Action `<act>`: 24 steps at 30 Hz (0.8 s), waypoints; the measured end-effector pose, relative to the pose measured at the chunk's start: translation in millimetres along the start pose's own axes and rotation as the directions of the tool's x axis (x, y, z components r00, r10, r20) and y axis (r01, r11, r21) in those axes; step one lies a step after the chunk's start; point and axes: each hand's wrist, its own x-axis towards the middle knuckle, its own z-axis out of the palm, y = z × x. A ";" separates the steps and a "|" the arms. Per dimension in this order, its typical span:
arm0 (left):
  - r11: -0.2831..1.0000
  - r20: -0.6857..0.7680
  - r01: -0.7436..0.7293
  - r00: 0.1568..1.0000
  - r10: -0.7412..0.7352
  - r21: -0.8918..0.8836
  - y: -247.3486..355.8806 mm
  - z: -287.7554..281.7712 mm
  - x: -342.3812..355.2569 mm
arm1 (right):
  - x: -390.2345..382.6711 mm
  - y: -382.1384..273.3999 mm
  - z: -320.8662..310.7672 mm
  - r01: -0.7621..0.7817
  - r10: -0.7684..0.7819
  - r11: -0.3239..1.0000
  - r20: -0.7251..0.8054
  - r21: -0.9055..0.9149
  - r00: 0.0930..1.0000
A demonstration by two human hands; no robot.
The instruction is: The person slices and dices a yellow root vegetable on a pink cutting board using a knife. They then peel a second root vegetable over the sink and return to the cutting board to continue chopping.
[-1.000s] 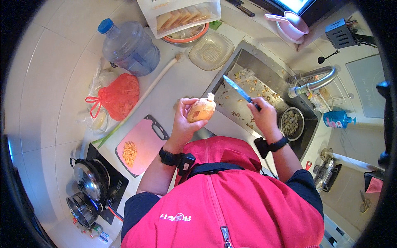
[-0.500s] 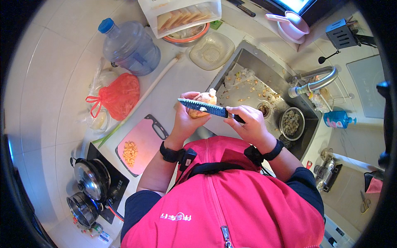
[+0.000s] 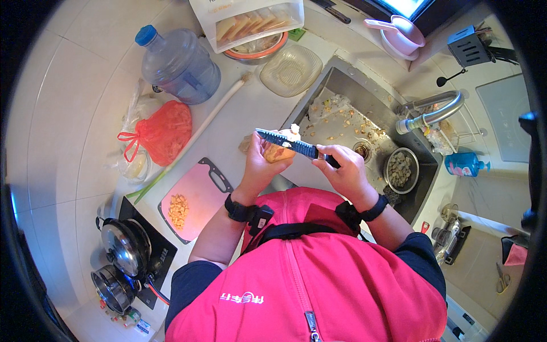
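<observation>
My left hand (image 3: 261,165) is closed around a lumpy, orange-brown root vegetable (image 3: 278,153), and I cannot tell its exact kind. A small pale knob sticks up at its top. My right hand (image 3: 346,171) grips the black handle of a knife (image 3: 297,146), whose dark blade has a serrated edge and points left. The blade lies across the vegetable, with a pale bit clinging to it. Both hands are held up at the near-left edge of the sink (image 3: 364,108). My left fingers and palm hide part of the vegetable.
A metal bowl of greyish pieces (image 3: 402,170) stands in the sink among scattered peelings. Diced orange pieces (image 3: 178,210) lie on a pink cutting board (image 3: 196,196). A long scallion (image 3: 208,118), red bag (image 3: 165,132) and water jug (image 3: 185,68) are leftward; pots (image 3: 125,245) stand lower left.
The knife and my right hand have shifted slightly right and down. My left hand has moved slightly right with the vegetable, still in its grip.
</observation>
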 end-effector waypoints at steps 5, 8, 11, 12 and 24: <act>0.973 -0.025 -0.164 0.985 0.170 0.160 6.5 -4.9 -3.5 | 5.2 38.4 -10.3 -0.558 0.558 0.830 0.010 -0.018 0.830; 0.914 -0.005 -0.313 0.946 0.325 0.256 12.3 -5.6 -2.0 | 3.1 36.8 -17.5 -0.425 0.427 0.898 0.004 0.110 0.904; 0.855 0.021 -0.385 0.915 0.403 0.347 15.1 -2.3 3.5 | 0.8 10.7 -12.2 -0.237 0.235 0.944 0.038 0.230 0.971; 0.836 0.029 -0.401 0.906 0.422 0.374 15.5 -1.7 3.6 | 2.7 1.6 -8.9 -0.150 0.148 0.962 0.023 0.229 0.989; 0.809 0.024 -0.447 0.880 0.475 0.382 5.5 -3.8 -5.1 | -2.3 19.0 6.0 -0.273 0.269 0.931 0.048 0.241 0.962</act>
